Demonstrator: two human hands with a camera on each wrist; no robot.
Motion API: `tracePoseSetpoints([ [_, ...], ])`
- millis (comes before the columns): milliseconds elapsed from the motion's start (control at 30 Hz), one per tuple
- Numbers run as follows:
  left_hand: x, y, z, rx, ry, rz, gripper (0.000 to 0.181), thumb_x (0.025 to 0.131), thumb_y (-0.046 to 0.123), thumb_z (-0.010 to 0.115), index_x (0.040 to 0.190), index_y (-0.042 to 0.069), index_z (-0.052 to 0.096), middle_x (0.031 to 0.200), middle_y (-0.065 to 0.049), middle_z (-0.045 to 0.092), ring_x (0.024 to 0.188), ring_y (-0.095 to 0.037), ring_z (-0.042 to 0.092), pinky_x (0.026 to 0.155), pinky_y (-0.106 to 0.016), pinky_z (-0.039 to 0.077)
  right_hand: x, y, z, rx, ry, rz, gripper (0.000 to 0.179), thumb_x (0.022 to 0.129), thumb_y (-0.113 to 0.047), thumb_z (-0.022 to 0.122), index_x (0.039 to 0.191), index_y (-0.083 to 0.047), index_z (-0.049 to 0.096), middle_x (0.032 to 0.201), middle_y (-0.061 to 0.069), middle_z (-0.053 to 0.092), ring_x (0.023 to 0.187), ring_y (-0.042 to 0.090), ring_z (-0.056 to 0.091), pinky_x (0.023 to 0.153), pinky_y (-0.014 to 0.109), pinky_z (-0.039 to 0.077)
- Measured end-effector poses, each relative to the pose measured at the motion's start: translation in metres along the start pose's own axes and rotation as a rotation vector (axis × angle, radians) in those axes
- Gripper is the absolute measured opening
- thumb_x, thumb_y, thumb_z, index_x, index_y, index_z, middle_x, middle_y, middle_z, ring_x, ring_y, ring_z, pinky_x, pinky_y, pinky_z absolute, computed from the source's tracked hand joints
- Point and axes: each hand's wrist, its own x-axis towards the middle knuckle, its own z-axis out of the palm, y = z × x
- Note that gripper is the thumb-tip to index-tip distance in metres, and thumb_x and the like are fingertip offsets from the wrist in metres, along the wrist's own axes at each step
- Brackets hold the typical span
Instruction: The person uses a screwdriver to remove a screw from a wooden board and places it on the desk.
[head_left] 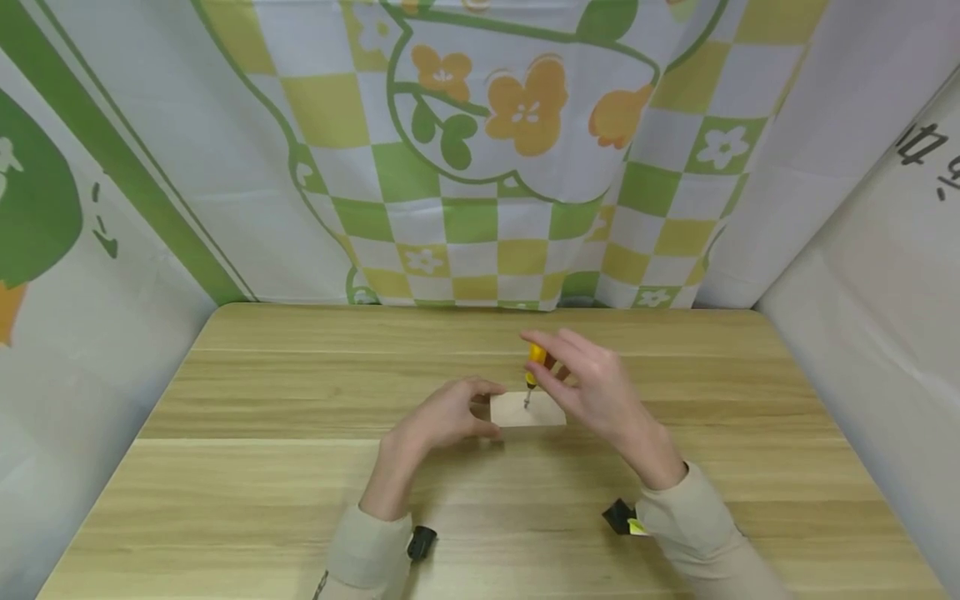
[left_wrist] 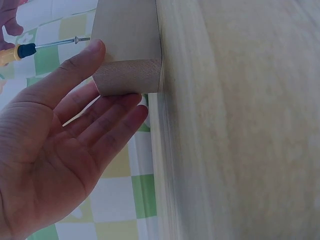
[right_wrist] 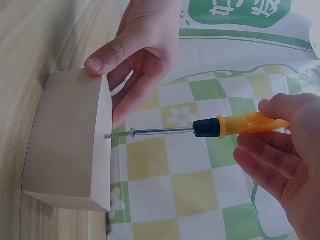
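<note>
A pale wooden block point(head_left: 517, 412) lies on the table in front of me. My left hand point(head_left: 442, 415) holds its left end, thumb on the near side and fingers on the far side. Out of the block's top face stands a metal screw point(right_wrist: 119, 135), most of its thread showing. The tip of a screwdriver point(right_wrist: 245, 125) with a yellow handle, black collar and steel shaft meets the screw head. My right hand point(head_left: 603, 387) grips the handle from above with thumb and fingers. In the head view the screwdriver is nearly upright, leaning slightly.
The wood-grain table point(head_left: 285, 375) stretches out around the block. Behind its far edge hangs a green, yellow and white checked cloth point(head_left: 465, 217). White sheets stand at both sides. Small black devices, one at each wrist, show near the sleeves point(head_left: 367, 542).
</note>
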Motion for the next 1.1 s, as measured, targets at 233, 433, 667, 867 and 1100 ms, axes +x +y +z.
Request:
tracePoseSetpoints([
  [233, -0.0004, 0.0001, -0.0009, 0.003, -0.008, 0.016, 0.062, 0.083, 0.021, 0.081, 0.139, 0.011, 0.058, 0.14, -0.008, 0.06, 0.127, -0.027, 0.058, 0.109, -0.045, 0.046, 0.0002, 0.0013, 0.0002, 0.033, -0.006, -0.011, 0.041, 0.082, 0.001, 0.077, 0.122, -0.001, 0.067, 0.083, 0.003, 0.065, 0.071, 0.011, 0.067, 0.06, 0.021, 0.058],
  [433, -0.001, 0.0009, -0.0019, 0.015, -0.009, 0.016, 0.061, 0.084, 0.022, 0.08, 0.14, 0.012, 0.057, 0.141, -0.008, 0.059, 0.127, -0.027, 0.058, 0.109, -0.045, 0.047, 0.0016, 0.0018, -0.0014, 0.024, -0.009, -0.025, 0.043, 0.082, 0.0, 0.078, 0.123, 0.0, 0.067, 0.084, 0.004, 0.066, 0.072, 0.012, 0.068, 0.061, 0.023, 0.059],
  [667, -0.0006, 0.0013, -0.0005, 0.027, -0.014, 0.03, 0.061, 0.084, 0.021, 0.08, 0.14, 0.011, 0.057, 0.139, -0.008, 0.06, 0.126, -0.026, 0.058, 0.109, -0.044, 0.046, 0.0019, 0.0018, -0.0021, 0.007, -0.015, -0.02, 0.045, 0.08, 0.001, 0.078, 0.124, 0.0, 0.066, 0.085, 0.005, 0.068, 0.074, 0.014, 0.068, 0.062, 0.025, 0.059],
  [867, -0.0007, 0.0008, -0.0003, 0.013, -0.013, 0.03, 0.061, 0.084, 0.021, 0.08, 0.14, 0.011, 0.057, 0.139, -0.009, 0.06, 0.126, -0.027, 0.059, 0.108, -0.044, 0.047, 0.0027, 0.0011, -0.0028, -0.004, -0.028, -0.042, 0.047, 0.08, 0.002, 0.077, 0.125, 0.001, 0.065, 0.087, 0.005, 0.071, 0.075, 0.015, 0.069, 0.063, 0.027, 0.06],
  [1100, 0.0008, -0.0019, -0.0006, 0.004, -0.01, 0.037, 0.062, 0.083, 0.021, 0.081, 0.139, 0.01, 0.057, 0.138, -0.008, 0.061, 0.125, -0.026, 0.06, 0.108, -0.044, 0.048, 0.0042, 0.0007, -0.0047, -0.01, -0.058, -0.056, 0.047, 0.079, 0.003, 0.076, 0.125, 0.003, 0.065, 0.092, 0.009, 0.075, 0.076, 0.016, 0.071, 0.063, 0.024, 0.059],
])
